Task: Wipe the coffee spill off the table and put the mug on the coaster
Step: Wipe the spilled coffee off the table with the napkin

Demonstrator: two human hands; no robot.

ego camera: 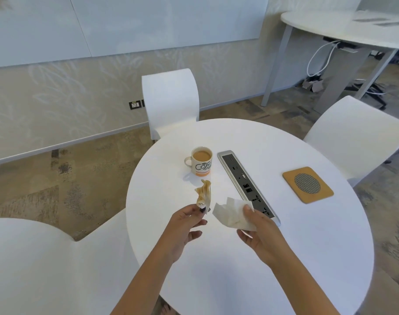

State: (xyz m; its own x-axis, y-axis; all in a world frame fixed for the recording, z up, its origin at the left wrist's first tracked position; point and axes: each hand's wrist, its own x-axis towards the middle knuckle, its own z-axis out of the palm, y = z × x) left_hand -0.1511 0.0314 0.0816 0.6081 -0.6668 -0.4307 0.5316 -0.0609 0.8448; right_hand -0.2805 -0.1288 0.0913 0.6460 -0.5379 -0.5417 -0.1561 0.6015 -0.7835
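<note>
— Tissue (203, 193), coffee-stained, pinched in our left hand (186, 226); right hand (258, 233) grips a clean one (230, 214).
— Wiping looks done. Next we lift the full mug (201, 160) across to the coaster (307, 184), steadily.

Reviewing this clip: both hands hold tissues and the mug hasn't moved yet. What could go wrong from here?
1. The mug is nearly full; carrying it to the coaster may slop coffee.
2. That path crosses the power socket strip, where a drip could land in the outlets.
3. The left hand pinches a coffee-stained tissue above the table; it might drip or smear. The right hand grips a clean tissue, so neither hand is free.
</note>
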